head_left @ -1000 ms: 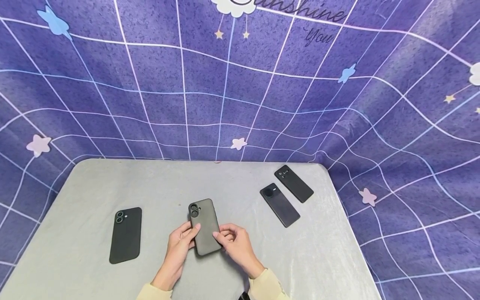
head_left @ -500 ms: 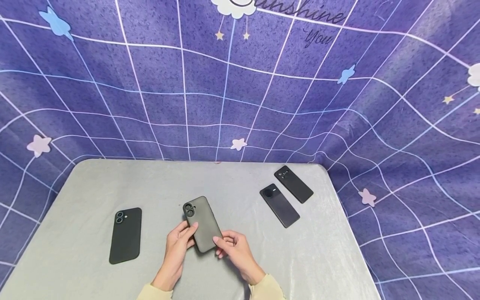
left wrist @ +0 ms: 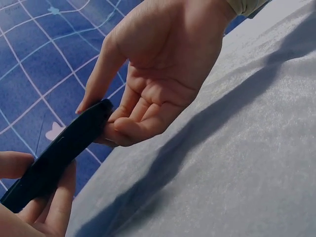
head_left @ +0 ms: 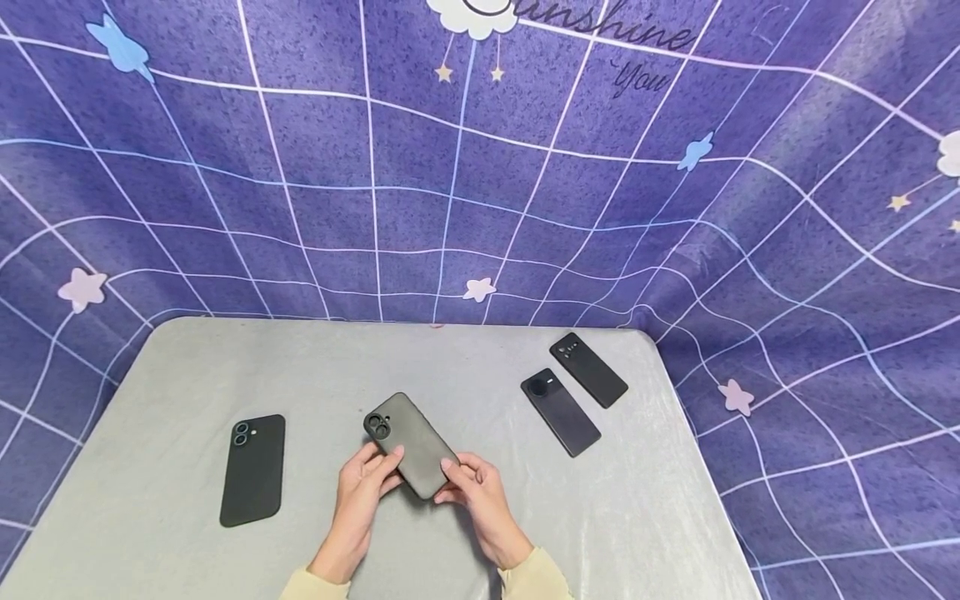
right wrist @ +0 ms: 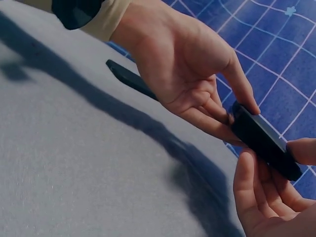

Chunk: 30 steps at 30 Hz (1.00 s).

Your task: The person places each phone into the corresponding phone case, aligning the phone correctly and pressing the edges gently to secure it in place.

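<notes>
Both closed: left grip (head_left: 360, 492) and right grip (head_left: 482, 500) pinching grey phone case (head_left: 415, 444), slanted further than second ago.

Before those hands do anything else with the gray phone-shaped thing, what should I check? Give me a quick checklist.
1. Left hand pinching the gray phone-shaped piece: ok.
2. Right hand pinching it too, near its lower end: ok.
3. Piece lifted off the table: ok, the wrist views show it raised.
4. Camera corner uncovered by fingers: ok.
5. Black phone on the left apart from both hands: ok.
6. A phone inside the gray piece: cannot tell.
</notes>
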Each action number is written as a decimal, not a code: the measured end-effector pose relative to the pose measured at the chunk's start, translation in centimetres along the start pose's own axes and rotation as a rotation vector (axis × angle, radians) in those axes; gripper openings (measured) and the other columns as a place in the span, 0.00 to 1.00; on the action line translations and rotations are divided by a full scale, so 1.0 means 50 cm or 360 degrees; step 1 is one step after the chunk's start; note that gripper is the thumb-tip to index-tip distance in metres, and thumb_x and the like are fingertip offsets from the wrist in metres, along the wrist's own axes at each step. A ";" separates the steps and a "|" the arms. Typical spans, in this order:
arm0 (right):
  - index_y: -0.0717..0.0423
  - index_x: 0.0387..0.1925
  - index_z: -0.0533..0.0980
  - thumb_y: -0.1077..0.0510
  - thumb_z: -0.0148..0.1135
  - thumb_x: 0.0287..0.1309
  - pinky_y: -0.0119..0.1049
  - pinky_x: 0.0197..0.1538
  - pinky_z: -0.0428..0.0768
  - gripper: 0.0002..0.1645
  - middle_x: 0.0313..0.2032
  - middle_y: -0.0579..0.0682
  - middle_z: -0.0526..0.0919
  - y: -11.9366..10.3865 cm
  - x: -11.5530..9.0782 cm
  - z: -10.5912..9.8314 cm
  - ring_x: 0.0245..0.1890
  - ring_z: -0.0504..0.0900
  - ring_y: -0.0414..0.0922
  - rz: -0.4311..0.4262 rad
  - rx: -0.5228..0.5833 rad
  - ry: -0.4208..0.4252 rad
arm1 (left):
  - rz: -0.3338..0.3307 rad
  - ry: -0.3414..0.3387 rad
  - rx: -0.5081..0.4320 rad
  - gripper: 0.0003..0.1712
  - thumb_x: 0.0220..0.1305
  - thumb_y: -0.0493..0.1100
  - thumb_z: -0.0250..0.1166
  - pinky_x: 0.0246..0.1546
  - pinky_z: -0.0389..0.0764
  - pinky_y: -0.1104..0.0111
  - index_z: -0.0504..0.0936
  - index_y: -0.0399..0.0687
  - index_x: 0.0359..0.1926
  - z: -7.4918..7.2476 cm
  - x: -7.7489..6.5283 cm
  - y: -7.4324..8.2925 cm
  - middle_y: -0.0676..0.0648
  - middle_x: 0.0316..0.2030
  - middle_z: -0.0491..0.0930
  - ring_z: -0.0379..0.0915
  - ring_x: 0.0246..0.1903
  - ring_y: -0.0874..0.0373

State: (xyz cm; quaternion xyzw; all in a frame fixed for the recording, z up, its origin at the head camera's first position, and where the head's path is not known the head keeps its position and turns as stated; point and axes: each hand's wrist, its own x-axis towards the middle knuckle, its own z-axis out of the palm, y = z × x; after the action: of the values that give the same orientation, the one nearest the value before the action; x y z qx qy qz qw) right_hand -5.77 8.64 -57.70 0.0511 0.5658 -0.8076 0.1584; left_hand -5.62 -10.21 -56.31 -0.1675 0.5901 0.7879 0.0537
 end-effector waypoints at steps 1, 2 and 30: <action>0.65 0.47 0.79 0.59 0.66 0.75 0.33 0.38 0.88 0.10 0.32 0.47 0.89 0.000 0.001 0.000 0.28 0.86 0.39 0.0004 0.0005 0.0010 | 0.0000 -0.0005 -0.0007 0.31 0.76 0.40 0.68 0.46 0.87 0.72 0.70 0.30 0.73 0.000 -0.001 0.000 0.41 0.54 0.88 0.87 0.45 0.64; 0.65 0.47 0.80 0.58 0.66 0.75 0.33 0.38 0.88 0.11 0.32 0.47 0.89 0.000 0.001 -0.001 0.29 0.86 0.39 0.0008 0.0009 0.0021 | -0.0001 -0.0007 -0.0013 0.32 0.76 0.40 0.68 0.47 0.87 0.72 0.70 0.30 0.73 0.001 -0.002 0.000 0.40 0.54 0.87 0.87 0.46 0.64; 0.69 0.54 0.81 0.56 0.64 0.77 0.31 0.43 0.88 0.18 0.40 0.47 0.91 0.000 0.015 -0.015 0.39 0.89 0.38 -0.0025 0.0065 0.0068 | -0.0029 -0.0075 -0.0104 0.37 0.76 0.36 0.67 0.56 0.86 0.67 0.61 0.31 0.76 0.011 -0.016 -0.009 0.28 0.66 0.76 0.86 0.53 0.61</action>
State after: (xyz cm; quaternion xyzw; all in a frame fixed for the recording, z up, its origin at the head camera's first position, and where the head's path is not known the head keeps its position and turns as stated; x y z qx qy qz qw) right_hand -6.55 9.19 -58.19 0.0672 0.5527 -0.8189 0.1389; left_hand -4.86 -9.45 -56.32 -0.1558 0.5611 0.8100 0.0692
